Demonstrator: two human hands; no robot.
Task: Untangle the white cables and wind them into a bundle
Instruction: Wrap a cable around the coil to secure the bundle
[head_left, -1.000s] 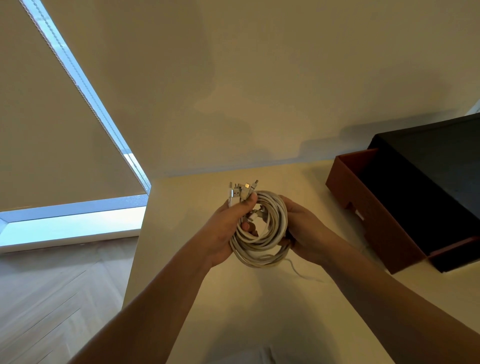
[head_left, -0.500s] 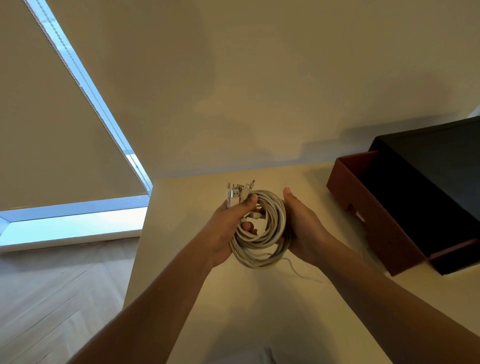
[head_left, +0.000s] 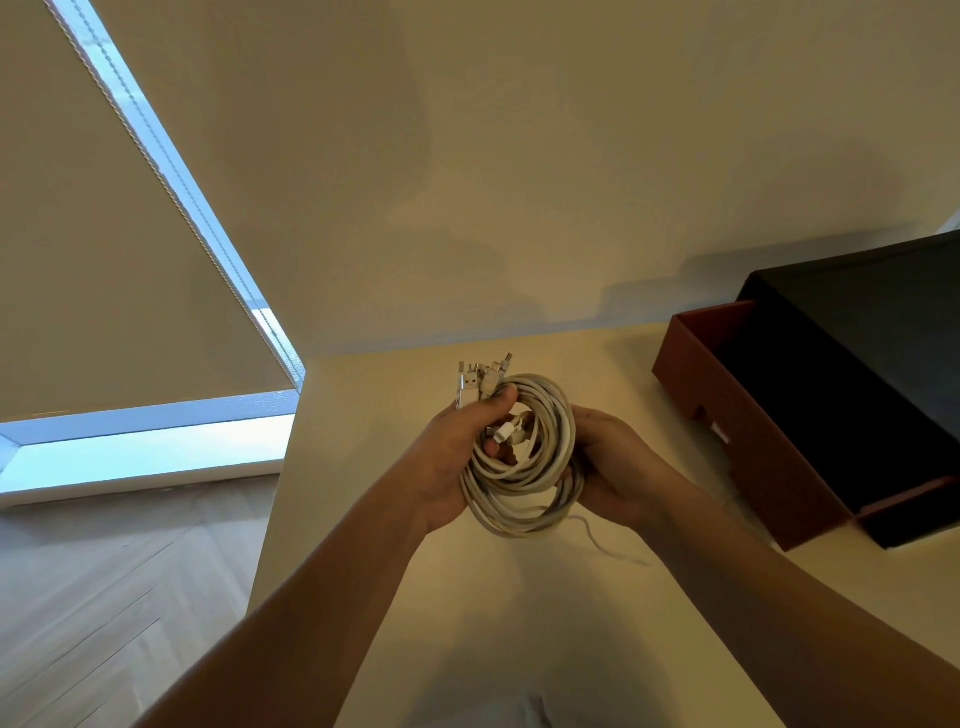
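Cables (head_left: 524, 488), white and coiled, are held over the tabletop (head_left: 363, 441), left of the brown box (head_left: 753, 441). The left hand (head_left: 447, 467) grips coil and plugs (head_left: 470, 387); the right hand (head_left: 613, 467) clasps the box-side edge. A loose end (head_left: 602, 545) trails toward the box.

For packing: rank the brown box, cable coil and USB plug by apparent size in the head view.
1. brown box, largest, though partly cut off at the right edge.
2. cable coil, held nearer the camera, yet clearly smaller.
3. USB plug, smallest.
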